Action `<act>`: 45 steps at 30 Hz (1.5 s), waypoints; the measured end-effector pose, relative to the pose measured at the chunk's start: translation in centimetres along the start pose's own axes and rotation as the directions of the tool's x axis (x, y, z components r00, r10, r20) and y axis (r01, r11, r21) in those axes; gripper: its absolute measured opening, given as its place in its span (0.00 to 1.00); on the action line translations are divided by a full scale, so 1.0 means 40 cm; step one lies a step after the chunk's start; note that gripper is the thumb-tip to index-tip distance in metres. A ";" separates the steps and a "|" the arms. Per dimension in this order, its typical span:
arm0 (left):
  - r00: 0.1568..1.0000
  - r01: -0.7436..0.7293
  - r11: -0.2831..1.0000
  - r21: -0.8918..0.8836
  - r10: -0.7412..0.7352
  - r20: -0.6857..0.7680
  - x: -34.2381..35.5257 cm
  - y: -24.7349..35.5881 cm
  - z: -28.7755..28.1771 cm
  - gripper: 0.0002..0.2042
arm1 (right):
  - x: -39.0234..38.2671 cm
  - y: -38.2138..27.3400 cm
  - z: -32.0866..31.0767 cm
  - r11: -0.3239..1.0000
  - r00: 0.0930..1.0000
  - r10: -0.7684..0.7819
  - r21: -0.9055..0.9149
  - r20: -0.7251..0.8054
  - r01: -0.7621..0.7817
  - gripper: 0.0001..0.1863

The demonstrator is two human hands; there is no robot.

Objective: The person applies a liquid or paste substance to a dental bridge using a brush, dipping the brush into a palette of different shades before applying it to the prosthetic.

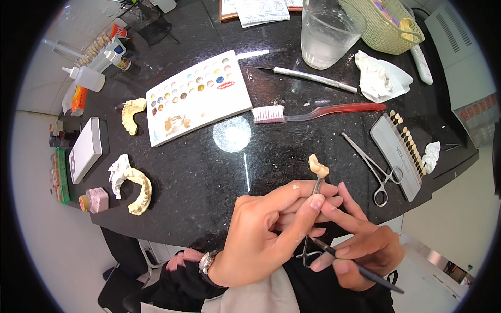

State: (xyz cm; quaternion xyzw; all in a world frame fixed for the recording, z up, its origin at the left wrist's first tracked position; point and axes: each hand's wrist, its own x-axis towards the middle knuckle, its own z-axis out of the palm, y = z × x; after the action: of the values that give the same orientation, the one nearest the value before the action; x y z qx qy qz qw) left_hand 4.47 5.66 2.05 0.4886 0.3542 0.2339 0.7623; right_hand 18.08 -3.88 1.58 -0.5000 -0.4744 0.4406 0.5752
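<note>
My left hand (271,224), with a watch on its wrist, pinches a curved metal clamp (318,186) near its tip. Its ring handles stick out below my fingers. At the clamp's upper end sits a small cream dental bridge or crown (318,166), with tooth-shaped bumps. My right hand (369,249) is closed round a thin brush (368,272) with a dark handle. The brush's fine point lies just below my left fingers, away from the tooth piece. Some right fingertips reach up beside the left hand. White specks mark my fingers.
Beyond my hands lie a paint palette (201,112), a red toothbrush (323,110), a craft knife (315,78) and a glass of water (326,44). Scissor-like forceps (377,169) and a shade guide (395,159) lie right. Dental casts (140,195) stand left.
</note>
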 end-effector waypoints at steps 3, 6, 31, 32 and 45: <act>1.000 0.020 1.000 -0.018 -0.020 0.023 -0.002 0.003 -0.003 0.13 | -0.001 -0.010 0.003 0.978 0.996 -0.056 -0.197 0.068 0.069 0.06; 1.000 0.022 1.000 -0.014 -0.021 0.010 -0.009 0.004 -0.001 0.14 | -0.003 0.002 0.016 0.964 0.986 -0.143 -0.215 0.083 0.158 0.07; 0.996 -0.006 0.998 -0.070 0.012 0.094 -0.043 -0.013 -0.017 0.14 | -0.034 -0.034 0.040 0.912 0.985 -0.154 -0.374 0.074 0.171 0.08; 0.996 -0.015 0.998 -0.064 0.020 0.091 -0.045 -0.013 -0.019 0.14 | -0.033 -0.038 0.041 0.912 0.988 -0.134 -0.381 0.076 0.153 0.08; 0.923 0.100 0.919 -0.381 0.057 0.382 -0.066 -0.035 -0.065 0.13 | -0.065 -0.030 0.077 0.951 0.865 -0.302 -0.181 -0.400 0.249 0.16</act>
State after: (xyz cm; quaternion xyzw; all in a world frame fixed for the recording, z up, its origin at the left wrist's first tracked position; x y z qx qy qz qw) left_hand 0.79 4.74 0.89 0.3579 0.1487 0.1910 0.9018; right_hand 14.67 -6.10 2.65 -0.5451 -0.4313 0.2046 0.6892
